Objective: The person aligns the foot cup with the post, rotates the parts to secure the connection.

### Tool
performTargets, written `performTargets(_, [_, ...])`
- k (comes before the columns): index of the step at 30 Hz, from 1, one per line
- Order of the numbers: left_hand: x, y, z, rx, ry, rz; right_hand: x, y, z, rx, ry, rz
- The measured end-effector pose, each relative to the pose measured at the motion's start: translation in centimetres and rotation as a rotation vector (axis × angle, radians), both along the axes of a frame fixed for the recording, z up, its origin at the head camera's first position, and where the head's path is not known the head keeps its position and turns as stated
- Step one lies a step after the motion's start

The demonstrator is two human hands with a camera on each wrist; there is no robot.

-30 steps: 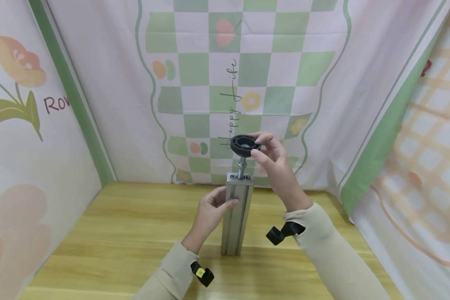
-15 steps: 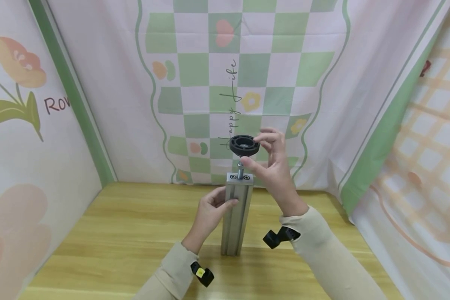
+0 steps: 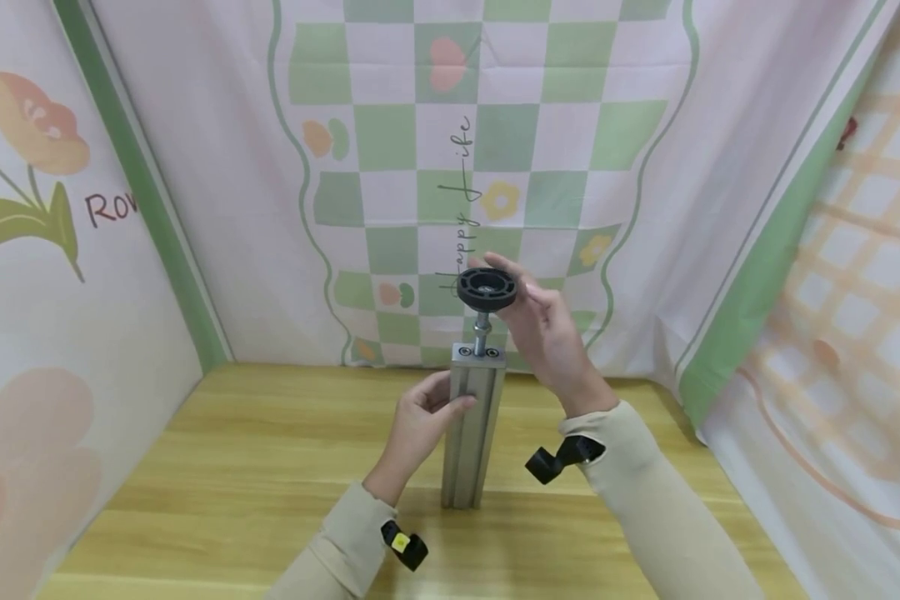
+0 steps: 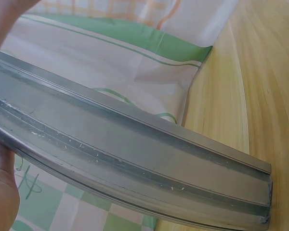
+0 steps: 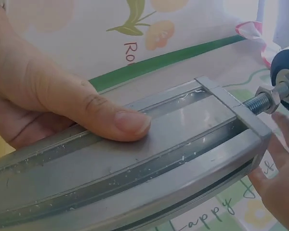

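A silver aluminium profile (image 3: pixel 467 450) stands upright on the wooden table. My left hand (image 3: pixel 418 423) grips it a little below the top, its thumb (image 5: pixel 130 124) lying across the front face. From the end plate rises a threaded bolt (image 5: pixel 256 104) with a hex nut (image 5: pixel 268 97). It carries a round black levelling foot (image 3: pixel 487 303) with its wide side up. Behind and to the right of that foot is my right hand (image 3: pixel 553 350), its fingers extended along the far side of the rim. The left wrist view shows the grooved length of the profile down to its lower end.
The wooden table (image 3: pixel 270 467) runs back to a hanging cloth (image 3: pixel 390 137) with green checks. More printed cloth hangs at the left (image 3: pixel 37 317) and the right (image 3: pixel 832 333). Black wrist mounts (image 3: pixel 546 465) stick out from both sleeves.
My right hand's thumb and fingertips have come off the near side of the levelling foot, and the fingers have swung round behind it. The left hand and the profile stay put.
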State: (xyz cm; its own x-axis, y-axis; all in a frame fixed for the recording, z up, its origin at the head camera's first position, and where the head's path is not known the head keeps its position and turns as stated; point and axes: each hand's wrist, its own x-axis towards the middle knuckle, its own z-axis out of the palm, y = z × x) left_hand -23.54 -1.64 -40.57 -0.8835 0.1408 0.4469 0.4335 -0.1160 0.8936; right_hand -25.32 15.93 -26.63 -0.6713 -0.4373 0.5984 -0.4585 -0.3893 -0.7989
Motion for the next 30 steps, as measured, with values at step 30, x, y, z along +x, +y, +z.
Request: performTargets(30, [0.2,-0.3,0.1,0.001,0.01,0.007,2.2,-1.1,-1.4,-0.044,0.175,-0.475])
